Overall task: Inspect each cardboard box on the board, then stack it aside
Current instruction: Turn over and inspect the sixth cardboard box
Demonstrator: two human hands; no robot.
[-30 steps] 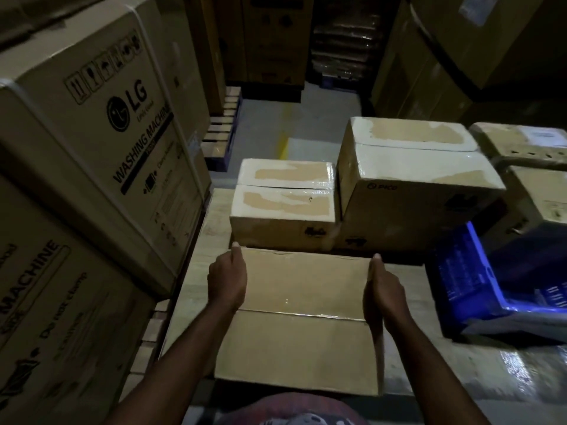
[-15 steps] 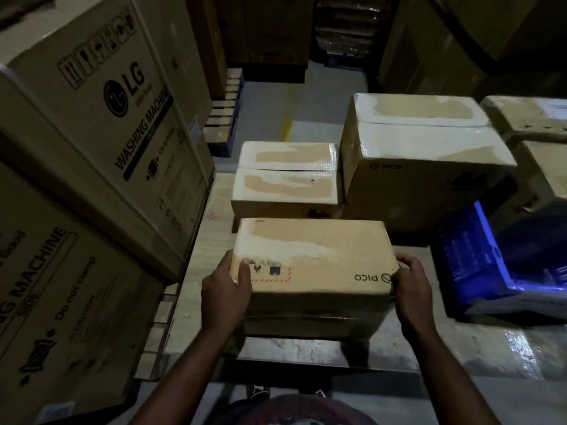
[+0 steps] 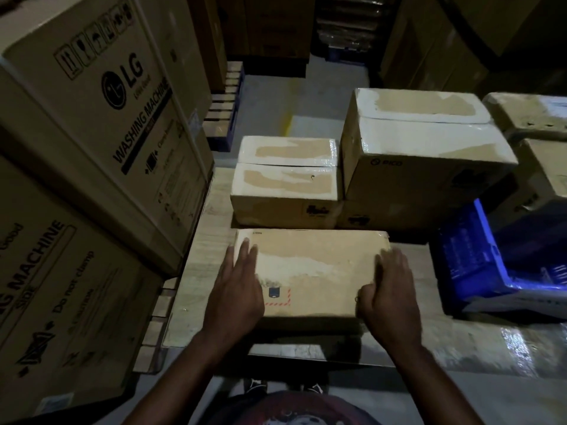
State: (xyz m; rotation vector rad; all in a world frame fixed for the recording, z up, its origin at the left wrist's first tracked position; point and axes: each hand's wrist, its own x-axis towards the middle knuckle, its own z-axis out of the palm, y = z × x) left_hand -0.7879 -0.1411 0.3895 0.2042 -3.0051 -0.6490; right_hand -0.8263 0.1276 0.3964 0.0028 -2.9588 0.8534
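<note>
On the near part of the wooden board, a taped cardboard box lies flat with its broad face up, just in front of a smaller box and a taller box that stand side by side behind it. Both hands are on that top face, well apart. The left hand lies flat, its straight fingers reaching toward the far left corner beside a red-dashed label. The right hand sits at the right edge with the thumb tucked in, but blur hides whether its fingers hook over the side or only press. Both forearms come in from below, roughly parallel. This looks like the check of the top face, so it pays to sweep the palms over tape and corners, feeling for dents or lifted seams. For a level lift, both hands should then shift to opposite side walls, keeping clear of the blue crate on the right and the washing machine cartons on the left.
</note>
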